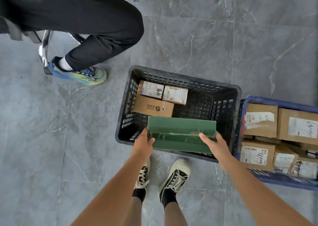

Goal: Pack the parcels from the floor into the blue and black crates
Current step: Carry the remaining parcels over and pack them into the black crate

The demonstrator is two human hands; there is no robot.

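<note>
A flat green parcel [180,131] hangs over the near side of the black crate [223,91]. My left hand [143,143] grips its left end and my right hand [215,144] grips its right end, thumbs on top. Three brown cardboard parcels [153,107] lie in the black crate's far left corner; the rest of its floor is bare. To the right stands the blue crate [278,103], holding several labelled cardboard parcels [260,120].
Grey marble floor tiles [223,36] lie all around. Another person in black trousers [96,27] sits at the upper left, a colourful shoe [79,75] by a metal chair leg [43,53]. My own feet [161,177] stand just before the black crate.
</note>
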